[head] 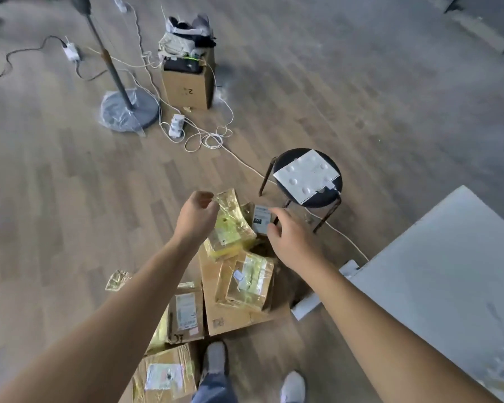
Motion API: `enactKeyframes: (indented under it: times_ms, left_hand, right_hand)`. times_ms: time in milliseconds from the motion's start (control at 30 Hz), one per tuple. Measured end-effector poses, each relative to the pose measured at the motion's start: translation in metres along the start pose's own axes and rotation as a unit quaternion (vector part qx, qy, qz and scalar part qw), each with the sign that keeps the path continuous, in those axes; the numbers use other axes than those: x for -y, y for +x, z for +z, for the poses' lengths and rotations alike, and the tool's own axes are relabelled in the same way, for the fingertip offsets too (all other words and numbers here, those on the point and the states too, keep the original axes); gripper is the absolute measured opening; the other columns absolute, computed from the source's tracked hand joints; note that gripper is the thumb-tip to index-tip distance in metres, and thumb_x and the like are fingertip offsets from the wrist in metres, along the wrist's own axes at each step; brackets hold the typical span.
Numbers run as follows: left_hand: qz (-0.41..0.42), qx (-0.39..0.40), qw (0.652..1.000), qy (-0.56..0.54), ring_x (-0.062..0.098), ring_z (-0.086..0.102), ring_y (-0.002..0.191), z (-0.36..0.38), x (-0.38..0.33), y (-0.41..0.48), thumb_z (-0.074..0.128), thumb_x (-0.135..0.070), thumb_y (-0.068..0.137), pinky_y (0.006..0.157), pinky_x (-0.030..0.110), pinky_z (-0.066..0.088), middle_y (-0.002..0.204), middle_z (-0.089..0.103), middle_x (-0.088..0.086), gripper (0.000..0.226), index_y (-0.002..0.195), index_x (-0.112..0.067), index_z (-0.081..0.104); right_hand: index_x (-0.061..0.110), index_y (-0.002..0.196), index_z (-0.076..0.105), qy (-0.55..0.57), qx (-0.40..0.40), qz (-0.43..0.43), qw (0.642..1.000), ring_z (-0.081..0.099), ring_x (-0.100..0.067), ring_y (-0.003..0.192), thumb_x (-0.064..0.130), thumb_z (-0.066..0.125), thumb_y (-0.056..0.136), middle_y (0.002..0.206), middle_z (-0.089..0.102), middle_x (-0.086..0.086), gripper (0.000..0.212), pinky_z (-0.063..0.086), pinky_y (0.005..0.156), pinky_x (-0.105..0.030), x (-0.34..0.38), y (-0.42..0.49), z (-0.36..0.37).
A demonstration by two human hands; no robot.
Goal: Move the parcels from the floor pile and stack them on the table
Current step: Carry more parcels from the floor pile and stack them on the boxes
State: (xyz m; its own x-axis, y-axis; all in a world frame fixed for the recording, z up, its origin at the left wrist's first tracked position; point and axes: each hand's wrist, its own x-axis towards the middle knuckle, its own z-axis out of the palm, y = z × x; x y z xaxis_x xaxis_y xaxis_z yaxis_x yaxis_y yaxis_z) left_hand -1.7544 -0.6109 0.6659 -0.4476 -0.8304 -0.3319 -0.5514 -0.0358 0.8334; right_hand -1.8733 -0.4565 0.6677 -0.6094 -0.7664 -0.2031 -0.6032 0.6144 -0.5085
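Observation:
Several cardboard parcels wrapped in yellow tape lie in a pile on the wooden floor in front of my feet. My left hand pinches the upper corner of a yellow-taped parcel, which stands tilted on top of the pile. Just right of it, my right hand curls its fingers and thumb round the edge of a small parcel with a white label. Nearer to me lie another taped parcel, a large flat carton and a labelled box. The white table is at the right.
A black round stool carrying a white sheet stands just beyond the pile. A white cable runs across the floor to a power strip. Farther back are a stand with a round grey base and an open cardboard box.

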Motion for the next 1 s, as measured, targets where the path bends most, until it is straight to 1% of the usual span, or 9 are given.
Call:
enactKeyframes:
  times_ms: [100, 167, 333, 433, 533, 600, 700, 867, 1000]
  left_hand:
    - [-0.047, 0.009, 0.999, 0.021, 0.015, 0.055, 0.096, 0.014, 0.062, 0.044, 0.050, -0.020, 0.093, 0.084, 0.029, 0.045, 0.108, 0.061, 0.001, 0.033, 0.124, -0.009, 0.056]
    - [-0.079, 0.030, 0.995, 0.057, 0.017, 0.053, 0.097, 0.032, 0.107, 0.071, 0.049, -0.023, 0.094, 0.083, 0.027, 0.042, 0.122, 0.059, 0.007, 0.039, 0.130, -0.007, 0.051]
    - [-0.145, 0.089, 0.976, 0.136, 0.031, 0.047, 0.126, 0.088, 0.212, 0.134, 0.047, -0.034, 0.097, 0.099, 0.033, 0.039, 0.141, 0.047, 0.017, 0.058, 0.142, 0.000, 0.035]
    - [-0.181, 0.110, 0.966, 0.146, 0.034, 0.046, 0.125, 0.119, 0.254, 0.157, 0.046, -0.037, 0.098, 0.096, 0.033, 0.039, 0.139, 0.047, 0.020, 0.058, 0.141, 0.000, 0.034]
    - [-0.196, 0.101, 0.968, 0.122, 0.031, 0.054, 0.108, 0.143, 0.277, 0.164, 0.045, -0.032, 0.098, 0.085, 0.032, 0.042, 0.129, 0.055, 0.017, 0.045, 0.135, -0.005, 0.041]
    - [-0.192, 0.078, 0.973, 0.099, 0.023, 0.055, 0.087, 0.151, 0.283, 0.165, 0.047, -0.028, 0.098, 0.073, 0.029, 0.044, 0.116, 0.061, 0.011, 0.035, 0.127, -0.009, 0.048]
    - [-0.187, 0.022, 0.982, 0.026, 0.015, 0.055, 0.074, 0.145, 0.272, 0.164, 0.048, -0.017, 0.097, 0.058, 0.025, 0.044, 0.104, 0.056, -0.002, 0.034, 0.131, -0.013, 0.047]
    - [-0.206, -0.044, 0.971, -0.116, 0.019, 0.057, 0.092, 0.090, 0.218, 0.149, 0.051, -0.015, 0.092, 0.088, 0.041, 0.049, 0.104, 0.062, 0.000, 0.029, 0.121, -0.013, 0.055]
    - [-0.171, -0.073, 0.973, -0.138, 0.019, 0.056, 0.094, 0.033, 0.146, 0.121, 0.051, -0.022, 0.095, 0.093, 0.043, 0.048, 0.104, 0.062, 0.001, 0.022, 0.114, -0.016, 0.059]
  right_hand:
    - [0.019, 0.143, 0.042, -0.016, 0.054, 0.029, 0.998, 0.050, -0.019, 0.122, 0.030, 0.038, 0.102, 0.145, 0.046, 0.000, 0.043, 0.044, 0.086, -0.030, -0.015, 0.044, 0.055]
    - [0.018, 0.145, 0.039, -0.009, 0.087, 0.059, 0.994, 0.046, -0.021, 0.128, 0.028, 0.037, 0.102, 0.149, 0.041, 0.000, 0.044, 0.041, 0.094, -0.032, -0.030, 0.075, 0.096]
    - [0.013, 0.148, 0.032, -0.029, 0.119, 0.111, 0.986, 0.043, -0.024, 0.131, 0.027, 0.038, 0.102, 0.151, 0.036, -0.005, 0.048, 0.041, 0.099, -0.037, -0.083, 0.141, 0.196]
    - [0.012, 0.141, 0.039, -0.029, 0.140, 0.146, 0.979, 0.051, -0.027, 0.118, 0.027, 0.038, 0.101, 0.138, 0.048, -0.010, 0.043, 0.045, 0.091, -0.038, -0.115, 0.164, 0.242]
    - [0.015, 0.134, 0.044, 0.017, 0.148, 0.177, 0.973, 0.060, -0.024, 0.098, 0.029, 0.041, 0.100, 0.123, 0.057, -0.006, 0.037, 0.048, 0.070, -0.031, -0.137, 0.175, 0.270]
    - [0.015, 0.135, 0.045, 0.059, 0.129, 0.189, 0.972, 0.060, -0.023, 0.097, 0.026, 0.045, 0.098, 0.123, 0.056, -0.005, 0.038, 0.045, 0.064, -0.028, -0.141, 0.179, 0.277]
    - [0.021, 0.140, 0.043, 0.111, 0.088, 0.187, 0.972, 0.057, -0.022, 0.109, 0.018, 0.050, 0.093, 0.135, 0.048, -0.003, 0.048, 0.052, 0.085, -0.034, -0.132, 0.183, 0.269]
    - [0.023, 0.142, 0.045, 0.160, 0.043, 0.140, 0.976, 0.054, -0.012, 0.105, 0.010, 0.050, 0.091, 0.132, 0.052, 0.001, 0.052, 0.042, 0.078, -0.020, -0.082, 0.166, 0.210]
    - [0.024, 0.131, 0.057, 0.198, 0.001, 0.069, 0.978, 0.053, -0.012, 0.118, 0.008, 0.055, 0.091, 0.126, 0.058, 0.005, 0.043, 0.045, 0.101, -0.029, -0.032, 0.137, 0.130]
